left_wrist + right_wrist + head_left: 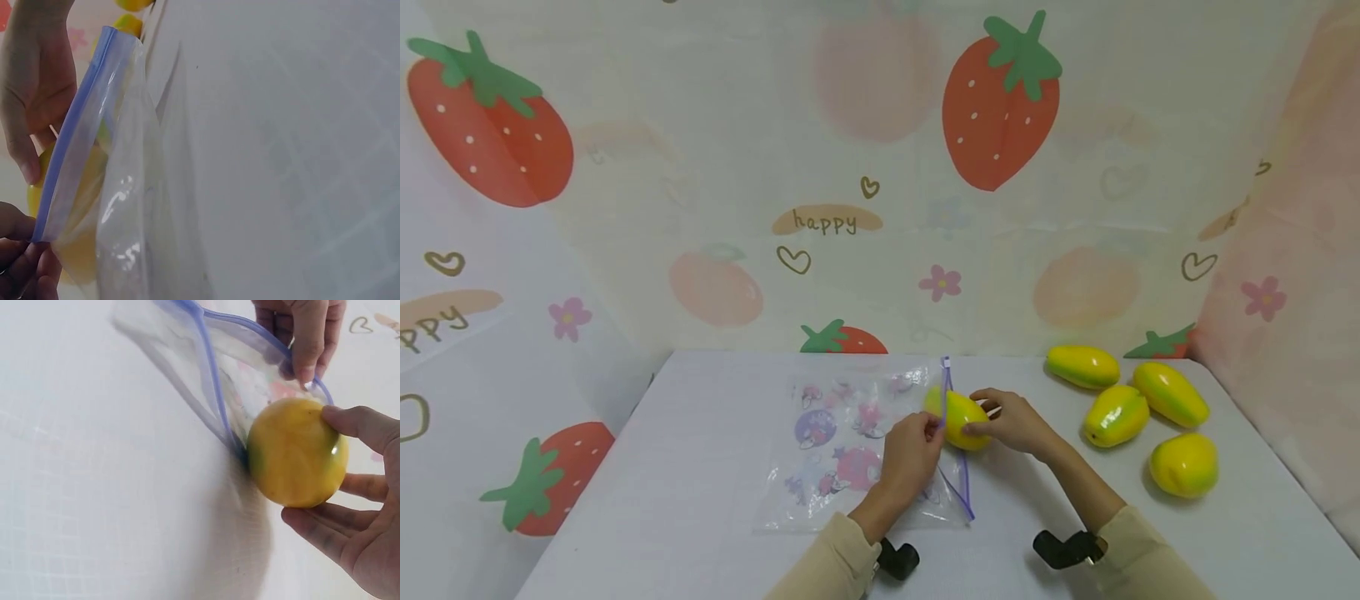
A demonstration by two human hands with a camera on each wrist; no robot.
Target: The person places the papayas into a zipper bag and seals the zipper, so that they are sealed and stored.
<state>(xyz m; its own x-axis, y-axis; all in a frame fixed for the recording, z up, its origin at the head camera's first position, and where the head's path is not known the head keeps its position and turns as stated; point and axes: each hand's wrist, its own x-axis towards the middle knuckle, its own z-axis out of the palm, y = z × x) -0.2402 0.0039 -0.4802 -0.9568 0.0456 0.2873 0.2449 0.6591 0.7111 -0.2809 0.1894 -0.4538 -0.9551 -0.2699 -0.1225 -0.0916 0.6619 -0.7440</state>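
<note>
Seemingly early: left hand (pixel 910 457) pinches edge of clear bag (pixel 835 429); right hand (pixel 1017 425) grips yellow fruit (pixel 966 421), partly inside; four more fruits (pixel 1116 415) outside, right of frame.

The left hand (pixel 912 450) pinches; the right hand (pixel 1017 422) grips between thumb (pixel 362 422) and fingers (pixel 320 534).

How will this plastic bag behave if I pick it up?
The bag will probably be floppy, since its clear film shows loose folds beside the purple zip. It may feel slippery, given its glossy shine. Without the fruit at its mouth, it is likely light, being see-through film.
</note>
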